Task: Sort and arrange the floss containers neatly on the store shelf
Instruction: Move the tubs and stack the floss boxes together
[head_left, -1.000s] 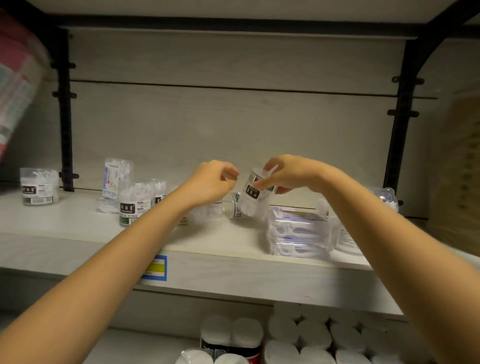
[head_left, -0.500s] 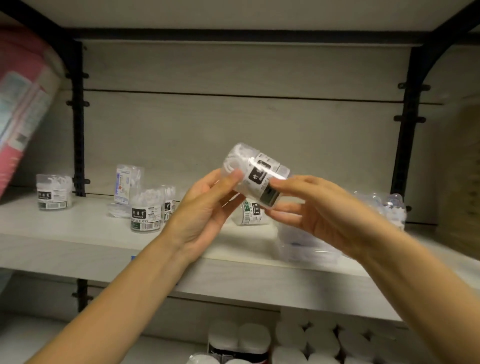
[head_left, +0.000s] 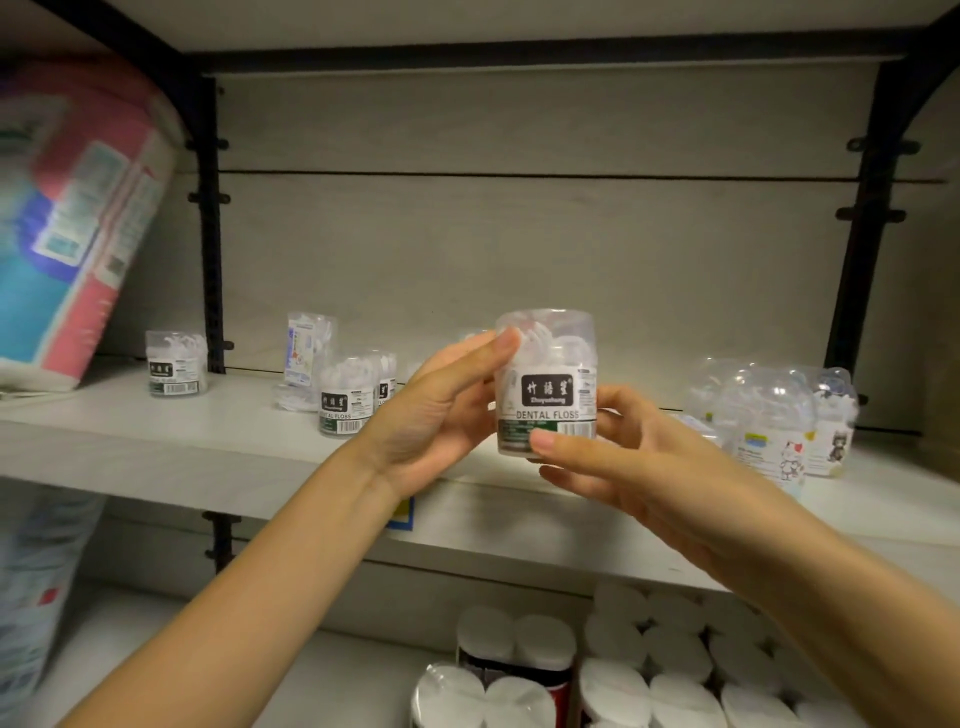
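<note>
The floss jar (head_left: 545, 384) is upright, its long axis vertical and its dark "DENTAL FLOSS" label facing the viewer. It is lifted clear of the shelf (head_left: 234, 431), over the near edge, and clamped between both hands. The left hand (head_left: 441, 415) holds its left side with the thumb up by the lid. The right hand (head_left: 623, 457) pinches the base, thumb across the front and fingers curled behind. Its likely place is to the left and farther back, where the same-label jars stand, so the left hand is the nearer one to carry it there. Three such jars show on the shelf: a front jar (head_left: 345, 397), a rear jar (head_left: 387, 379) touching it just behind, and a far-left jar (head_left: 174, 364) well apart by the black upright. That makes four with the held one, though the hands may hide another. One upright packet (head_left: 309, 348) stands behind the pair. At the right is a cluster of cartoon-labelled tubs (head_left: 779, 421), probably three, too blurred to count surely.
</note>
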